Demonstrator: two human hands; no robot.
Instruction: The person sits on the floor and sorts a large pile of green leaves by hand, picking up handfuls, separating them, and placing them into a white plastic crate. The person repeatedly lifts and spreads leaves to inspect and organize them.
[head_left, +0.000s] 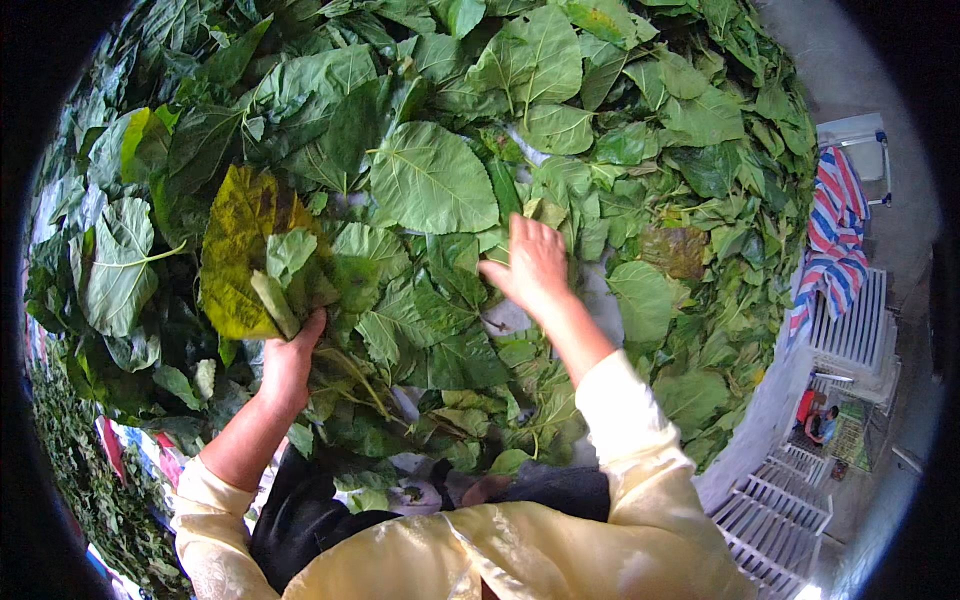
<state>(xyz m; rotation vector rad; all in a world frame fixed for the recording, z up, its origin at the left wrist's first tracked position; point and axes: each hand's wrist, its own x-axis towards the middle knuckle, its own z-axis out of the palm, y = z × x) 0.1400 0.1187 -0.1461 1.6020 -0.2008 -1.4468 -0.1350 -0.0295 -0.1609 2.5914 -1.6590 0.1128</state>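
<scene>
A broad heap of green leaves (431, 180), mulberry by their look, spreads before me with stalks showing among them. My left hand (292, 356) grips a small bunch of leaves by the lower end. In that bunch are a large yellow leaf with brown patches (240, 255) and a pale curled leaf (274, 304). My right hand (534, 266) lies low over the middle of the heap, thumb apart from the other fingers, with no leaf visible in it. Whether its fingertips touch the leaves beneath cannot be told. A wilted brown leaf (673, 252) rests to its right.
Pale sheet (600, 300) shows through gaps in the leaves. Right of the heap are a red, white and blue striped cloth (834, 225) and white slatted racks (851, 319). Another person (823, 426) is lower right. Darker, smaller leaves (90, 457) cover the lower left.
</scene>
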